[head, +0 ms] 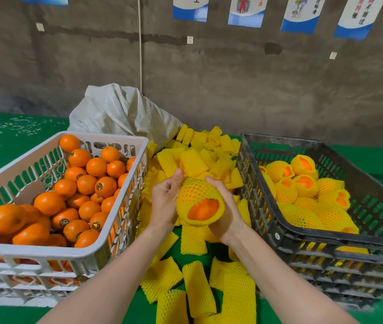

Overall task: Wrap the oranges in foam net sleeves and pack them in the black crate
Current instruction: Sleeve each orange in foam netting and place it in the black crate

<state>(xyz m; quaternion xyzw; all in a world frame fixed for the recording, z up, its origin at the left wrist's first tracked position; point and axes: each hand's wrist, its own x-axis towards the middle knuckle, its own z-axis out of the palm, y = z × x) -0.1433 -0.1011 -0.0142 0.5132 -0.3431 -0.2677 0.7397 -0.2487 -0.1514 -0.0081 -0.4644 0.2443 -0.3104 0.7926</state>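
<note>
An orange in a yellow foam net sleeve (198,202) is held between both hands above the loose sleeves. My right hand (224,210) cups it from the right and below. My left hand (166,198) grips its left side, thumb up at the top. The orange's bare end faces me through the sleeve's opening. A white crate (45,252) at the left holds several bare oranges (85,183). The black crate (302,232) at the right holds several sleeved oranges (302,190).
A heap of empty yellow foam sleeves (197,160) lies between the crates and runs toward me (199,291) on the green table. A white woven sack (120,111) stands behind the heap against a grey wall. Both crates sit on other stacked crates.
</note>
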